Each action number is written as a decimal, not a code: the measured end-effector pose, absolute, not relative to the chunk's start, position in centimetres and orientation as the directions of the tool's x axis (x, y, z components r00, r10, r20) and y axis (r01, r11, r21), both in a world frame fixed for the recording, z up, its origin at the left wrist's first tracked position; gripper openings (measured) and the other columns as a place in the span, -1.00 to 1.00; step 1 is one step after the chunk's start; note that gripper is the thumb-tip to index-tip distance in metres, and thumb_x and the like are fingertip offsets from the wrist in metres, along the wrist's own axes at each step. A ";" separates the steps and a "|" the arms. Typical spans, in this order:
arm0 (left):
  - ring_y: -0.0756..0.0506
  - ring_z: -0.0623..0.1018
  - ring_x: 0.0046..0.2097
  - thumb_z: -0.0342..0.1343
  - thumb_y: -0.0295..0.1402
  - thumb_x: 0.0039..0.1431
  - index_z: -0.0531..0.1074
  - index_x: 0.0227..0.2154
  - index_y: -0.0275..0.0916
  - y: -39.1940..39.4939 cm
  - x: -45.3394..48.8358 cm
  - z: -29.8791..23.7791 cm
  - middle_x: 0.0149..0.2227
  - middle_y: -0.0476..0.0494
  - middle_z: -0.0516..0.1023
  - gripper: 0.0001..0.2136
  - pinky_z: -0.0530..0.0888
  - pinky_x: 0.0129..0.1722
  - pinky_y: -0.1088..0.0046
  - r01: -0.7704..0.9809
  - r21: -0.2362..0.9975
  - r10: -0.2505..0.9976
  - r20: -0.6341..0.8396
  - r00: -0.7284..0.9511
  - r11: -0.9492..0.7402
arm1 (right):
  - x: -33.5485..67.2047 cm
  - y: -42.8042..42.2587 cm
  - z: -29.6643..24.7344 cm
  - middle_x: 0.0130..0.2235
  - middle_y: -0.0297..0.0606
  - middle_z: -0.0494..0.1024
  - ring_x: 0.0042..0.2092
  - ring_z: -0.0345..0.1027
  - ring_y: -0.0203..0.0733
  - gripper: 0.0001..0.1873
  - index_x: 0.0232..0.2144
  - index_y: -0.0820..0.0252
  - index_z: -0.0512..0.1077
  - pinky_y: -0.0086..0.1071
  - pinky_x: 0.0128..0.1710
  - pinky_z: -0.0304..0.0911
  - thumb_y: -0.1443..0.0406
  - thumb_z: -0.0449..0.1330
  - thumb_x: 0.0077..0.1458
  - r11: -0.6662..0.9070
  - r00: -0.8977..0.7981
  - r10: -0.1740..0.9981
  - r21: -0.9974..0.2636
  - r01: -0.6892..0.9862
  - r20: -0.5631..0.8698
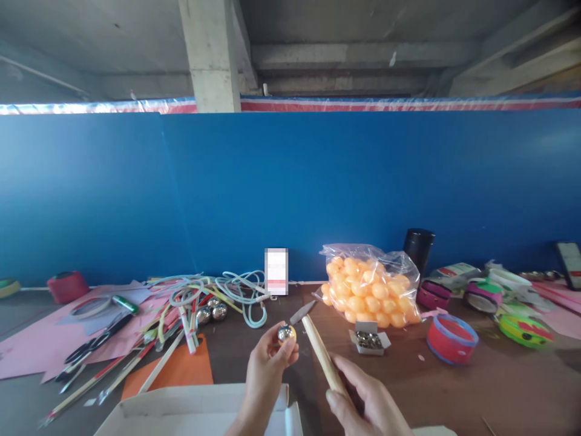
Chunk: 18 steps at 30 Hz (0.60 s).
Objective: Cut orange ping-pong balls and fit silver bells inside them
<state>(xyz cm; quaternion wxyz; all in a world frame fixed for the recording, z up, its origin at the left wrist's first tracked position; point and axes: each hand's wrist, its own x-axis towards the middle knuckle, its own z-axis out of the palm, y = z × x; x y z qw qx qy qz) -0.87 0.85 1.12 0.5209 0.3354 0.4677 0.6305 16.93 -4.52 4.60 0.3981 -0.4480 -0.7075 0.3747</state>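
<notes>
My left hand (pixel 266 368) is raised over the brown table and pinches a small orange ball with a shiny silver cap (pixel 287 333) between its fingertips. My right hand (pixel 363 399) is closed round the wooden handle of a small hammer (pixel 320 352). The handle slants up and to the left, and the metal head lies just right of the ball. A clear bag of orange balls (pixel 370 292) sits behind, and a small open box of metal pieces (pixel 368 340) stands right of the hammer.
An open white cardboard box (pixel 200 412) lies at the near edge. Left of it are orange paper (pixel 181 369), pink sheets, scissors (pixel 93 344), rods, coiled cords (pixel 240 290) and shiny metal balls (pixel 212 312). Tape rolls (pixel 451 339), a black cylinder (pixel 418 248) and a phone (pixel 571 264) are at the right. A blue wall stands behind.
</notes>
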 end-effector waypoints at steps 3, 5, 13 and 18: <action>-0.08 0.59 -0.38 0.36 -0.24 -0.24 0.41 -0.14 -0.39 0.9 -0.8 1.0 -0.37 -0.16 0.56 -0.45 0.59 -0.35 0.36 -0.347 0.937 0.970 -0.061 -0.237 -0.026 | 16.7 -4.7 4.6 -0.50 -0.27 0.49 -0.33 0.42 -0.08 -0.53 -0.02 0.25 0.37 -0.35 -0.29 0.35 0.12 0.07 0.07 0.301 -0.270 0.938 -0.898 0.322 0.218; -0.09 0.59 -0.36 0.35 -0.24 -0.22 0.41 -0.13 -0.38 1.0 -0.8 1.0 -0.35 -0.17 0.57 -0.45 0.59 -0.33 0.35 -0.344 0.938 0.972 -0.053 -0.229 -0.030 | 16.6 -4.7 4.6 -0.40 -0.22 0.53 -0.33 0.41 -0.09 -0.53 -0.04 0.24 0.39 -0.35 -0.28 0.35 0.12 0.08 0.05 0.311 -0.283 0.933 -0.897 0.315 0.224; -0.07 0.59 -0.38 0.36 -0.27 -0.23 0.41 -0.14 -0.38 0.9 -0.8 1.3 -0.36 -0.16 0.55 -0.47 0.59 -0.35 0.36 -0.348 0.937 0.967 -0.066 -0.248 -0.025 | 16.7 -4.9 4.4 -0.51 -0.28 0.50 -0.51 0.34 -0.20 -0.46 0.04 0.25 0.33 -0.41 -0.45 0.32 0.09 0.08 0.06 0.220 -0.256 0.956 -0.925 0.310 0.141; -0.08 0.59 -0.36 0.35 -0.26 -0.21 0.40 -0.12 -0.37 0.9 -0.7 1.3 -0.34 -0.17 0.55 -0.46 0.59 -0.33 0.36 -0.350 0.936 0.964 -0.051 -0.259 -0.045 | 16.6 -5.0 4.7 -0.46 -0.25 0.50 -0.49 0.34 -0.22 -0.46 0.03 0.26 0.34 -0.45 -0.51 0.27 0.08 0.06 0.07 0.218 -0.290 0.948 -0.932 0.289 0.132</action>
